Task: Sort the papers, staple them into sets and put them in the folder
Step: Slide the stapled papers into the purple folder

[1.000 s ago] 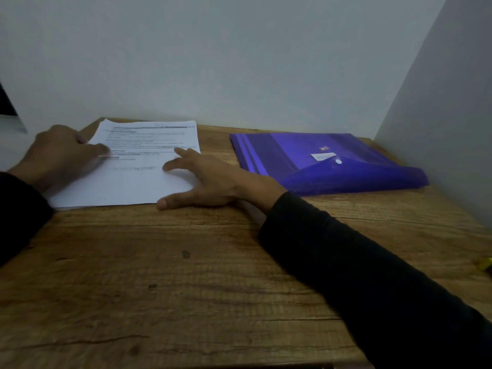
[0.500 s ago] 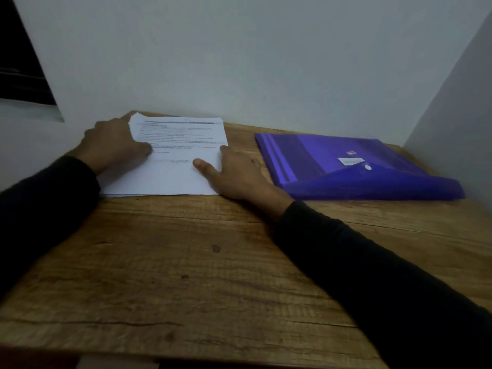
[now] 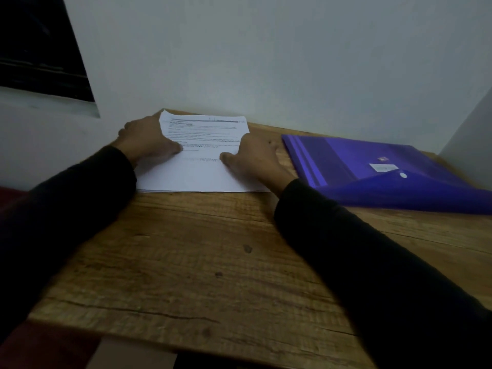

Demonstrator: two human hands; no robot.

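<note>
Stack of white printed paper sheets (image 3: 198, 166) lies flat at centre of frame on the wooden table (image 3: 186, 262). R hand (image 3: 253, 158), flat across the sheets 1 s ago, now curls fingers on the stack's right edge w/ thumb on top; L hand (image 3: 147, 142) grips the left edge likewise. Judged: both hands are set to lift or square the stack, i.e. sorting is only starting; purple plastic snap folder (image 3: 372, 166) at right of frame lies apart, untouched.

Looks like a home or office desk nook: wood table (image 3: 213, 262) pushed into a plain white wall corner, printed papers (image 3: 202, 166) and purple folder (image 3: 346, 161) on top, dark window (image 3: 40, 49) upper left.
</note>
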